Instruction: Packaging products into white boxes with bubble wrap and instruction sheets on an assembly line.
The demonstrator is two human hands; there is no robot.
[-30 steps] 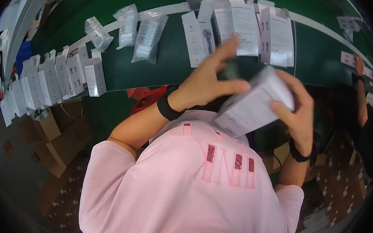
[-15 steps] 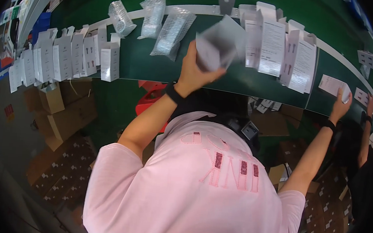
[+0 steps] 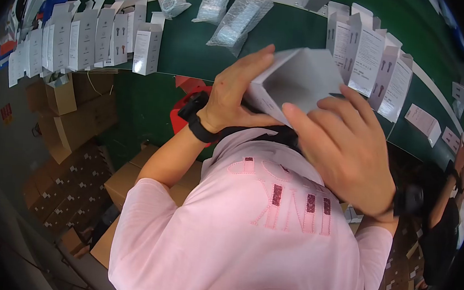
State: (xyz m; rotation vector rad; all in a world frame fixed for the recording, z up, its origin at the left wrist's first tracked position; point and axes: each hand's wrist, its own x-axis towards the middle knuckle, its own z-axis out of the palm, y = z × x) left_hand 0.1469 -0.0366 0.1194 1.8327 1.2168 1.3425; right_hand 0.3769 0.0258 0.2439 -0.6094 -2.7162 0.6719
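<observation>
A white carton (image 3: 303, 69), its top flaps raised and its mouth facing me, is held in front of my chest. My left hand (image 3: 230, 96) is closed around its left side, thumb underneath and fingers along the upper edge. Over the carton's near right side is my right hand (image 3: 346, 148), with its fingers curved and spread apart. Its thumb side overlaps the carton's near edge; whether it presses there I cannot tell. The inside of the carton looks plain and pale, and its lower end is hidden by my hands.
Several white cartons (image 3: 82, 40) stand in a row on the green table (image 3: 181, 56) at left, others (image 3: 367, 55) at right. Three bubble-wrapped pieces (image 3: 240, 23) lie at the back. One carton (image 3: 423, 122) lies at far right, near another person's hand (image 3: 461, 157). Brown boxes (image 3: 81, 117) stand below.
My right hand has left the carton lying at the right and come over to the held carton. My left hand has brought that carton nearer to my body.
</observation>
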